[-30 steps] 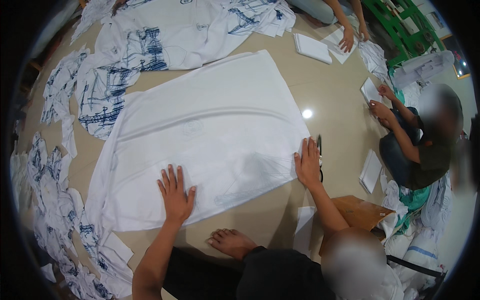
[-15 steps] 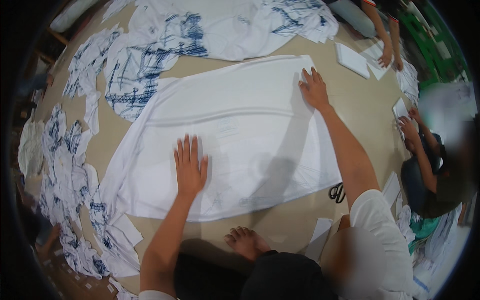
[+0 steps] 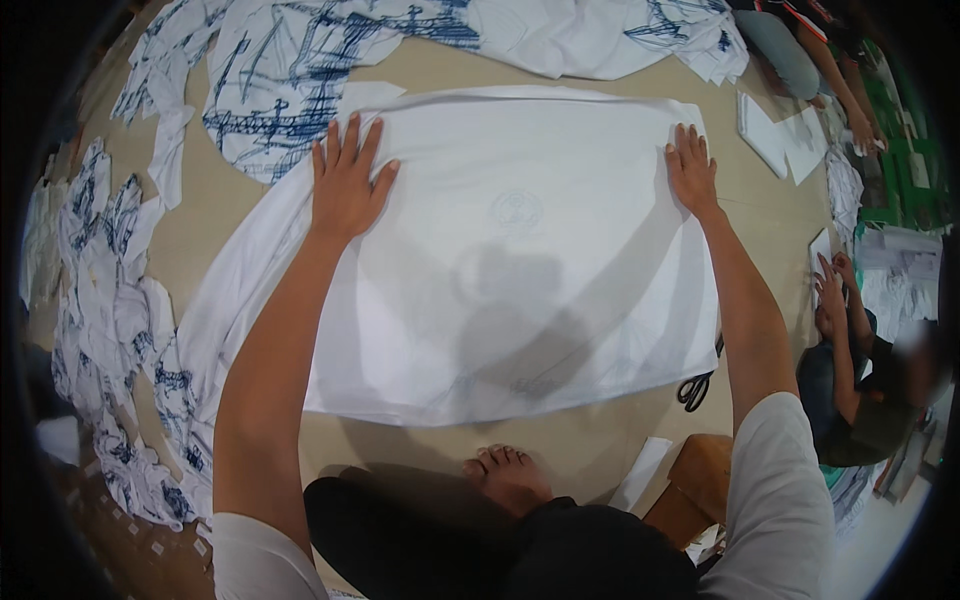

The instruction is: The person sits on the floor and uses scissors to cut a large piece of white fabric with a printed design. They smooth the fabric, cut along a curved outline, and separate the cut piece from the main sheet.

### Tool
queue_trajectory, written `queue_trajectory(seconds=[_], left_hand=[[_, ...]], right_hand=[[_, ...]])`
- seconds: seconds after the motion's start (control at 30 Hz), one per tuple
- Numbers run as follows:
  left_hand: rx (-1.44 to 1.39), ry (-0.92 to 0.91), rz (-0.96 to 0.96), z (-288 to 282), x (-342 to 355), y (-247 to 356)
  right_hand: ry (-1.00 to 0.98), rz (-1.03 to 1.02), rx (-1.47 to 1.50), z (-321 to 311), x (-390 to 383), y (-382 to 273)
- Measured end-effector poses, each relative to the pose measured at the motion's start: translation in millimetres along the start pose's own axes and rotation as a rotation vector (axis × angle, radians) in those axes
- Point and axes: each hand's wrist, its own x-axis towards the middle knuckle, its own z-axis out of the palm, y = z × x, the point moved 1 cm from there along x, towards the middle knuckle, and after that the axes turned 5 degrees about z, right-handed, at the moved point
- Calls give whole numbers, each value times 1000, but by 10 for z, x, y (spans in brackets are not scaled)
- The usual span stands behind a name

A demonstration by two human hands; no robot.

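A large white cloth (image 3: 430, 270) with faint marks lies spread out in front of me, its upper part mostly smooth and its left side gathered in folds. My left hand (image 3: 345, 190) lies flat near its far left corner, fingers spread. On the far right corner rests my right hand (image 3: 692, 172), also flat with the fingers apart. Neither hand grips anything. Black-handled scissors (image 3: 694, 392) lie beside the cloth's near right edge, partly under it or behind my right forearm; I cannot tell which.
White fabric with blue line drawings lies at the back (image 3: 280, 95) and in a heap on the left (image 3: 100, 300). A folded white bundle (image 3: 762, 135) sits far right. Two co-workers' hands (image 3: 832, 285) are at the right. A brown block (image 3: 697, 478) stands near my right arm.
My left hand has moved away from me to the cloth's far left corner. The cloth's far part looks flatter. The whole view has shifted somewhat.
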Motion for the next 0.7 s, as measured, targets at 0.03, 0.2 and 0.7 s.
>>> queue_trajectory(seconds=[0.03,0.2,0.7], left_hand=[[19,-14,-3,-18,26,-30],[81,-15,40,-87,192,-85],[-61,-29,-365,-553,-1751,660]], right_hand=[[-13,26,23,4,-42,-108],[22,77,39,28,-240,-454],[58,102,157,-128,-2505,-719]])
